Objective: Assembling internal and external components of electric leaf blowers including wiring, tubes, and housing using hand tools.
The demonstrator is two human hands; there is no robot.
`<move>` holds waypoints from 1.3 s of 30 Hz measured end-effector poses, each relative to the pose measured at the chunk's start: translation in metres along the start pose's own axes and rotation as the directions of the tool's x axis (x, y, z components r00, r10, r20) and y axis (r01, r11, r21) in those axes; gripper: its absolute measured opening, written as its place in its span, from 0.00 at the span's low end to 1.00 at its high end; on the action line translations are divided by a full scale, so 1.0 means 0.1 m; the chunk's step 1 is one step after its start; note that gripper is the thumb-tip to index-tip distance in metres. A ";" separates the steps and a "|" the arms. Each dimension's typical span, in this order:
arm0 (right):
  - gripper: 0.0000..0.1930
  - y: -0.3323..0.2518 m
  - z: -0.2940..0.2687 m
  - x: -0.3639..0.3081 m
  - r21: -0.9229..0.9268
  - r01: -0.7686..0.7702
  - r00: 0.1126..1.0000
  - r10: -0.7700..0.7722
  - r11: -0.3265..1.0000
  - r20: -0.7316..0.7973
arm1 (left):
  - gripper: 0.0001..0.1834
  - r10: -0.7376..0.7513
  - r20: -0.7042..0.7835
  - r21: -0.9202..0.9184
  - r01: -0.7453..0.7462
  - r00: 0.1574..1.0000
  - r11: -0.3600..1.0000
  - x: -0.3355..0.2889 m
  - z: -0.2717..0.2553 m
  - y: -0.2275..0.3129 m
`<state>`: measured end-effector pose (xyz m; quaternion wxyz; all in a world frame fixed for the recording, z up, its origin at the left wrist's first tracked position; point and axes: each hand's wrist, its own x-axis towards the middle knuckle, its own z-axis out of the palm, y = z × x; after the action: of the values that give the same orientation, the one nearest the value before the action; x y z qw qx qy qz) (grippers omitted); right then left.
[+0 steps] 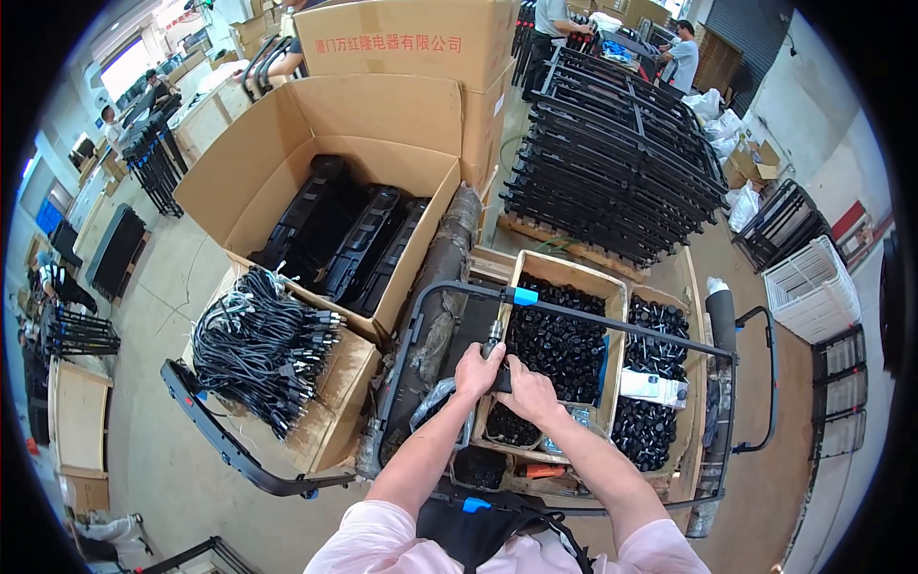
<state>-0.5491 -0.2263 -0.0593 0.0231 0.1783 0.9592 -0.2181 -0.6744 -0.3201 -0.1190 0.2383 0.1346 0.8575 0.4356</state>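
Observation:
In front of me, both hands are on a power screwdriver [492, 337] with a metal nose and a dark body. My left hand [472, 373] closes around its front part. Wrapped around the dark handle is my right hand [529, 390], which hides most of it. A black tubular frame [612, 322] with a blue clip [525, 297] reaches around and across the work spot. Just beyond my right hand stands a wooden box [619, 287] full of small black caps. A smaller bin of black parts [512, 428] lies below my hands.
To the left, bundled black cables [253, 344] lie on a carton. Behind them, an open cardboard box [402, 124] holds long black housings. Bolts with black heads [645, 430] fill a tray at right. Stacked black frames [612, 163] stand farther back, near other people at work.

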 end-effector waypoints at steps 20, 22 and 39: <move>0.54 0.07 -0.01 0.13 0.101 -0.045 0.999 0.044 0.994 0.016 | 0.37 -0.061 0.073 0.066 0.057 0.995 0.996 0.14 -0.05 0.23; 0.53 0.07 -0.02 0.13 0.096 -0.064 0.998 0.064 0.993 0.006 | 0.37 -0.069 0.078 0.070 0.064 0.995 0.996 0.15 -0.04 0.25; 0.30 0.01 0.11 0.04 0.081 0.006 0.996 0.001 0.997 -0.087 | 0.40 -0.065 0.090 0.099 0.056 0.994 0.993 0.10 -0.01 0.22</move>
<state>-0.5530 -0.2289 -0.0696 -0.0262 0.1871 0.9499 -0.2491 -0.6835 -0.3034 -0.1033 0.2843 0.1399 0.8692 0.3796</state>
